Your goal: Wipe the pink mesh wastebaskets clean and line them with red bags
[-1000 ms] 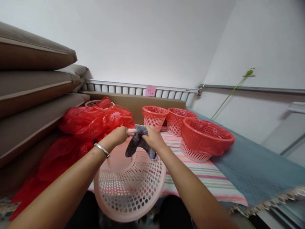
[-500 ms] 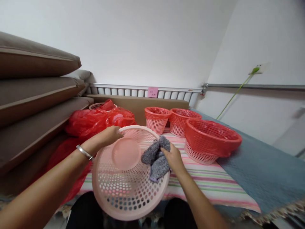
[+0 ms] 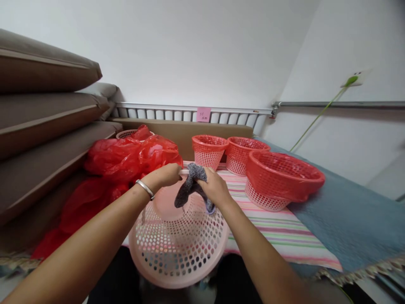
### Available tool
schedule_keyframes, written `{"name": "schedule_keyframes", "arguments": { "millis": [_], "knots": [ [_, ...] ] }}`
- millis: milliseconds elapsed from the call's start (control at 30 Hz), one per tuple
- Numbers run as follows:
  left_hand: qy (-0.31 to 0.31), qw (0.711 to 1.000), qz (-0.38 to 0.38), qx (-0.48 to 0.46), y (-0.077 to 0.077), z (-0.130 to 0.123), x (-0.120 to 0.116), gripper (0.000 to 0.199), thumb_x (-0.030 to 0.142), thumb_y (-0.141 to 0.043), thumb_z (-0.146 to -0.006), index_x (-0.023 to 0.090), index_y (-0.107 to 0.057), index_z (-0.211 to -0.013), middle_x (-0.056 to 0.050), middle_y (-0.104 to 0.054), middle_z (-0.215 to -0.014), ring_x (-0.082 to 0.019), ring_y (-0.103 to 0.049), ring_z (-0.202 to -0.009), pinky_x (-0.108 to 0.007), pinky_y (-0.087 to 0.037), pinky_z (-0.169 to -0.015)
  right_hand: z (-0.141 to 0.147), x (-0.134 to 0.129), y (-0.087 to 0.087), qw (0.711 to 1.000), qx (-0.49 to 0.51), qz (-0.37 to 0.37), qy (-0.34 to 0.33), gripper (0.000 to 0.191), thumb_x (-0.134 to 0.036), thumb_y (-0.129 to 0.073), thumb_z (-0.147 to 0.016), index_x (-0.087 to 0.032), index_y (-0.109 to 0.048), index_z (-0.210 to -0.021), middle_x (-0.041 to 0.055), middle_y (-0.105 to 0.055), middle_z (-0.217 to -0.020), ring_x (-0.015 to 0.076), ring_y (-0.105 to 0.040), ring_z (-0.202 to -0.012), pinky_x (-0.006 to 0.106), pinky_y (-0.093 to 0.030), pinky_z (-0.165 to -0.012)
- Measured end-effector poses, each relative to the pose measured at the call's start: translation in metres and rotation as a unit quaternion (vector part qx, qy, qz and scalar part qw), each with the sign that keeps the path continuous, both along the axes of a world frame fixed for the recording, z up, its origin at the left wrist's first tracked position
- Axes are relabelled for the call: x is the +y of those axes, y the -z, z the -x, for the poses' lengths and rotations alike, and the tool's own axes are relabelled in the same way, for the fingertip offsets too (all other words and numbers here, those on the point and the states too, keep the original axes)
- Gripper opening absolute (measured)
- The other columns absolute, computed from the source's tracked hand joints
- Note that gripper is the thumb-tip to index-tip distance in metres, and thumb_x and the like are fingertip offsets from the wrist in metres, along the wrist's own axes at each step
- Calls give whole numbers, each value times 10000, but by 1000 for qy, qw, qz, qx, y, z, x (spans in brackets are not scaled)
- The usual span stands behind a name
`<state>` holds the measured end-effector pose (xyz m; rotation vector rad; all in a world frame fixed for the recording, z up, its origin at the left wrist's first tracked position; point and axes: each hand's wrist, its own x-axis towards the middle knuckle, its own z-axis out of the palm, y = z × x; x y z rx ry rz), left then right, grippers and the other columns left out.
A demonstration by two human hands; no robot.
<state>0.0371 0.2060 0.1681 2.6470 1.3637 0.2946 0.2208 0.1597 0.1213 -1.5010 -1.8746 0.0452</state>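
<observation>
A pale pink plastic basket (image 3: pixel 177 257) with a perforated wall is tilted so that its inside faces me, low above my knees. My left hand (image 3: pixel 167 175) is closed on the basket's far rim. In my right hand (image 3: pixel 215 185) is a bunched grey cloth (image 3: pixel 191 185), pressed at the same far rim just right of my left hand. Part of the cloth hangs down inside the basket. My right fingertips are hidden behind the cloth.
Red plastic bags (image 3: pixel 133 156) lie heaped at the left beside stacked cushions (image 3: pixel 41 109). Three pink baskets lined with red bags, the nearest a wide basket (image 3: pixel 267 196), stand on a striped cloth (image 3: pixel 278 236). Behind are a radiator (image 3: pixel 158 113) and a pink note (image 3: pixel 203 114).
My right hand has moved the grey cloth left and up from the basket's right side to its far rim. My left hand has shifted right along the rim, and the basket has turned.
</observation>
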Motion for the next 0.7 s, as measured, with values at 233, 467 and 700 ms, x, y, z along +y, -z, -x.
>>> {"name": "schedule_keyframes", "arguments": {
  "millis": [233,467,700],
  "knots": [
    [-103,992,13,71,-3,1,-5,220,342,-557,-887,134,-629,-880,-13,-658,-852,-144,-628,-745,-329,-525,-702,-35,-8,53,982,181,31,46,390,-324,-507,-788,-173,-566,-1143,101,-636,-1121,235,-581,-1046,354,-433,-894],
    [-161,986,17,27,0,18,-25,199,305,-540,-893,128,-624,-925,-26,-667,-845,-144,-631,-733,-306,-510,-678,-46,-40,120,939,327,29,106,500,-440,-492,-748,-117,-603,-1114,147,-667,-1083,285,-610,-1026,397,-452,-903],
    [-111,994,2,-1,-29,31,-25,122,194,-566,-766,126,-662,-734,-23,-637,-644,-143,-548,-600,-240,-359,-548,-25,-25,26,983,183,-16,5,337,-283,-504,-765,-174,-602,-1068,89,-662,-1048,226,-593,-992,333,-434,-865]
  ]
}}
